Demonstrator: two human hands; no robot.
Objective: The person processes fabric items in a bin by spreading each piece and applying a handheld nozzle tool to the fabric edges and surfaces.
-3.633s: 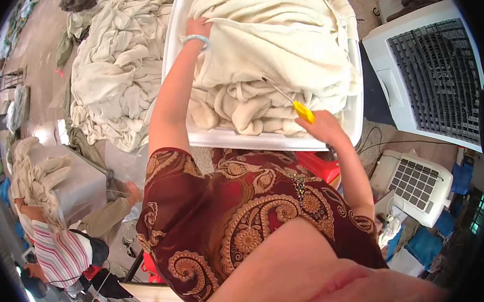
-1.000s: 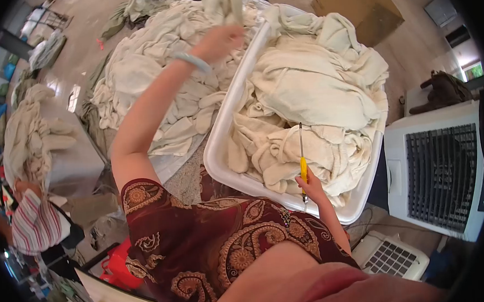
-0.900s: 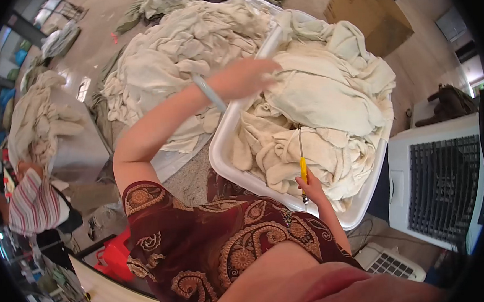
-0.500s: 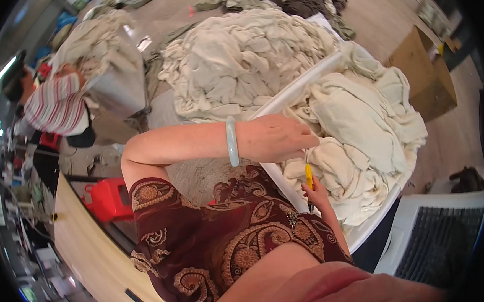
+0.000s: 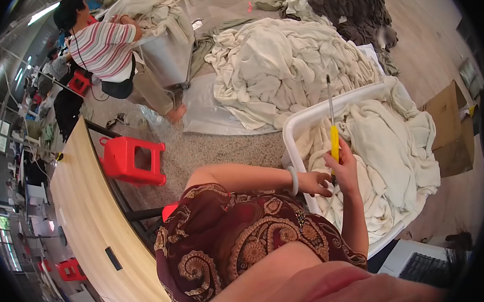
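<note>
My right hand [image 5: 344,169] is wrapped round the yellow handle of a screwdriver [image 5: 334,142]. Its long thin metal shaft points up and away, ending in a dark tip. My left hand [image 5: 314,183], with a pale bangle [image 5: 294,181] at the wrist, is beside the handle's lower end. Its fingers are bent and apart; whether they touch the handle I cannot tell. Both hands are over the near side of a white tub [image 5: 292,134], heaped with cream fabric pieces [image 5: 382,137].
A large cream fabric pile [image 5: 286,65] lies on plastic sheeting beyond the tub, with dark brown fabric [image 5: 350,11] behind. A cardboard box [image 5: 452,130] stands right. At left are a red stool [image 5: 134,160], a wooden tabletop [image 5: 85,216] and a person [image 5: 105,51] handling fabric at a bin.
My left hand has come down from the shaft to the handle's lower end. My right hand has raised the screwdriver, exposing the whole shaft. The view has shifted left.
</note>
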